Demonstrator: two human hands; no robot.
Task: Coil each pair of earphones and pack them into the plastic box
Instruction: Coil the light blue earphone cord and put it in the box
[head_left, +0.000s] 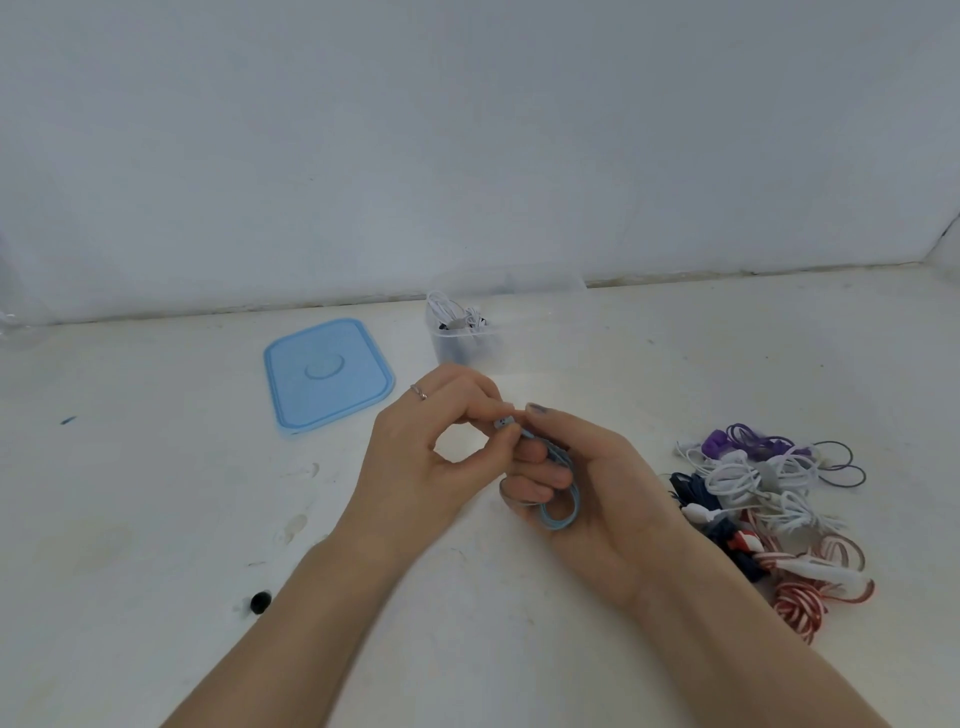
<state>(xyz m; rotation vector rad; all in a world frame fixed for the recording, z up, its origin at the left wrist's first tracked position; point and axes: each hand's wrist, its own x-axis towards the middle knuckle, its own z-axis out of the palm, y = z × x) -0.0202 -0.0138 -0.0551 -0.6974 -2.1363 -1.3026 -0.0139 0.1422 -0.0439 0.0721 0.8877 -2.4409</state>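
A light blue earphone cable is wound in loops around the fingers of my right hand, which holds the coil at the table's middle. My left hand pinches the cable's end, a small plug or earbud, just above the right fingers. The clear plastic box stands behind my hands near the wall, with white and dark earphones inside. A tangled pile of earphones in purple, white, navy and red-and-white lies on the table to the right.
The box's blue lid lies flat to the left of the box. A small black object sits near my left forearm. The white table meets a white wall at the back.
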